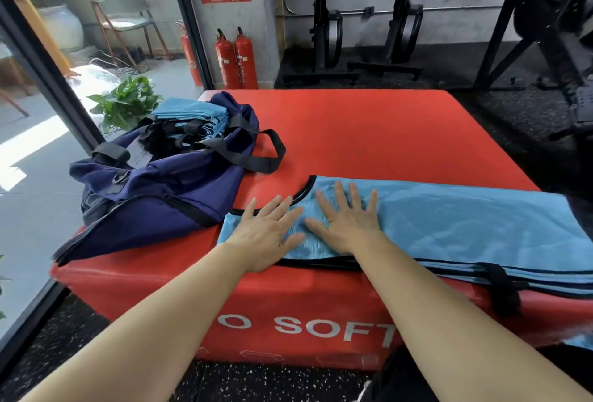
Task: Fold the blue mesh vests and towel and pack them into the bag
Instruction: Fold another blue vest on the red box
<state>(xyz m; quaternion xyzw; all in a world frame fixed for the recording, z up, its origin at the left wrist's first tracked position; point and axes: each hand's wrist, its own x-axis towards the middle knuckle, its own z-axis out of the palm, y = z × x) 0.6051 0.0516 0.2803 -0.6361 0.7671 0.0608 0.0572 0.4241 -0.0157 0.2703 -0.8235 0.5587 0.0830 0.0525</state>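
- We see a light-blue mesh vest with black trim [465, 225] lying flat along the near edge of the red padded box [385, 132]. It runs from about the middle of that edge to the right edge, where its layered hem and a black strap hang over the front face.
- The left hand [266, 234] rests palm down on the vest's left end, by the black-edged curved opening. Its fingers [276, 205] are straight and slightly spread, holding nothing.
- The right hand [348, 225] lies flat just beside the left one, also on the mesh, and the thumbs nearly meet. Its fingers [353, 196] are spread wide and press on the cloth.
- A navy fabric bag with black straps [167, 189] sits at the box's left edge, sagging over the near-left corner, with its mouth open.
- A stack of folded light-blue cloth [192, 112] lies in that mouth, toward the far-left corner (we cannot tell vests from towel in it).
- One black strap loop [256, 157] of the bag lies on the red top, between the bag and the vest.
- On the floor beyond the far edge stand two red fire extinguishers [237, 58], and a leafy green plant [125, 103] sits off the far-left corner.
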